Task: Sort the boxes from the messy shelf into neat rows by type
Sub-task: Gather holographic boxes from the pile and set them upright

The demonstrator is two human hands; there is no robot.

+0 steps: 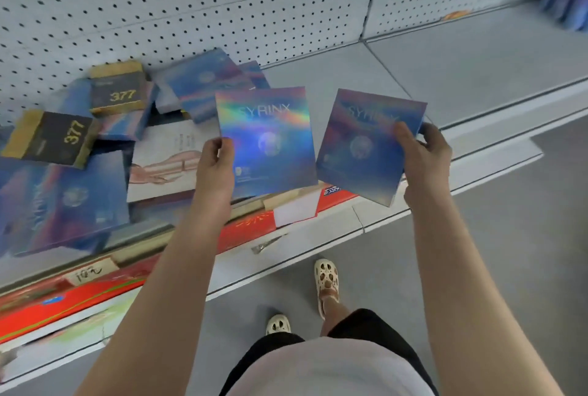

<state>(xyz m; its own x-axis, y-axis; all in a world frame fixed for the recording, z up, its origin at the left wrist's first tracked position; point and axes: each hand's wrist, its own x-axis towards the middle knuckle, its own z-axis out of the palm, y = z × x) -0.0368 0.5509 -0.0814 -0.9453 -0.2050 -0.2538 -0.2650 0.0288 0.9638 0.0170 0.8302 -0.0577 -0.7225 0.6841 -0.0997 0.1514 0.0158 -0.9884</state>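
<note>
The two hands are apart and each one grips a box above the shelf. The left hand pinches the lower left edge of a holographic blue SYRINX box, whose front faces the camera, long axis nearly upright, title at the top. The right hand holds a second SYRINX box at its right edge; this one is tilted clockwise, and the two boxes almost touch. On the left part of the shelf lies the messy pile: two black and gold boxes marked 377, one white box with a pink drawing, and several more blue boxes, lying flat at different angles; their exact number I cannot tell.
</note>
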